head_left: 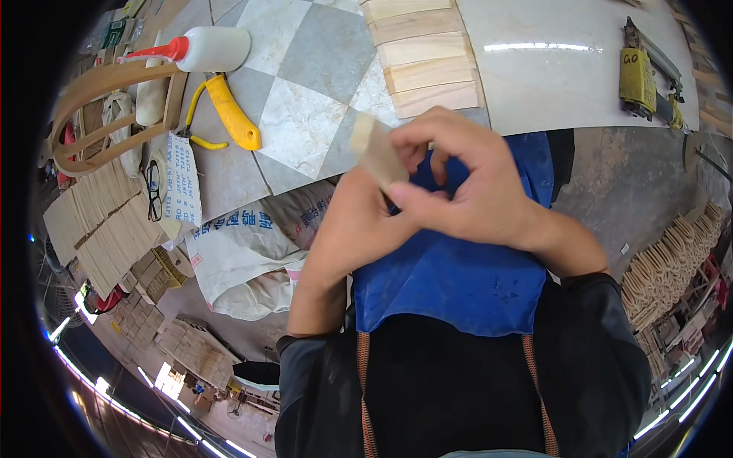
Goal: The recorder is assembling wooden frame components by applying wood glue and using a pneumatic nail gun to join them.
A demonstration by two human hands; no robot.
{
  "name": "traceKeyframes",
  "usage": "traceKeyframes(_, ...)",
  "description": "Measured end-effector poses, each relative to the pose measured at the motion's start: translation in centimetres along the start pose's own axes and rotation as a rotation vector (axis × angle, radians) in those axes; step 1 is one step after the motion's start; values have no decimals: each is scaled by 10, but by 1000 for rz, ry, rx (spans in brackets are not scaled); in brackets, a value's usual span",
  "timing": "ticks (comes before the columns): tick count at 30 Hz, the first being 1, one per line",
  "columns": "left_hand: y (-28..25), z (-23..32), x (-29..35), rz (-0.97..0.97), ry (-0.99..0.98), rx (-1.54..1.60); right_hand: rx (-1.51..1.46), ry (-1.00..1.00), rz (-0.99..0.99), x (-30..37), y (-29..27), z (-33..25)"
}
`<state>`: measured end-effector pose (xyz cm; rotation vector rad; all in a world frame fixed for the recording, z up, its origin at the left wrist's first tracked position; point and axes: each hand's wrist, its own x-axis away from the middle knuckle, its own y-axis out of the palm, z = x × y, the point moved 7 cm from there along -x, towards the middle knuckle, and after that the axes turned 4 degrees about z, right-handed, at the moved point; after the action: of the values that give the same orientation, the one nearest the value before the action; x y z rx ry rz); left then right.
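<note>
A small pale wooden block (379, 150), slightly blurred, is held up in front of my chest, tilted over the table's near edge. My right hand (477, 179) curls around from the right, its thumb and forefinger against the block. Below and left of it, my left hand (363, 202) is closed at the block's lower end; most of its fingers are hidden behind the block and the other hand. Just beyond, a row of flat wooden pieces (427, 53) lies side by side on the table. A blue apron (450, 282) covers my front under the hands.
On the checkered tabletop (305, 107) at left are a white squeeze bottle (217, 49) with red nozzle, yellow-handled pliers (233, 114), a curved wooden frame (76, 122) and eyeglasses (154, 191). A yellow nail gun (637, 80) lies far right. White sacks (244, 259) sit below the table.
</note>
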<state>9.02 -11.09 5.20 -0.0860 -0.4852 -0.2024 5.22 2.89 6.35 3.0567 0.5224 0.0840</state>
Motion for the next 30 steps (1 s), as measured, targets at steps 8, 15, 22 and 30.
traceKeyframes(8,-40,-14,-11,-71,137,1037,-261,-32,132,-2,-43,2)
traceKeyframes(15,-63,-8,-24,53,334,1222,472,-377,3,6,-48,-21)
traceKeyframes(22,-103,-6,-37,394,655,732,1126,-556,3,17,-40,0)
traceKeyframes(30,-125,14,-29,651,958,-161,1075,-548,64,16,-38,14)
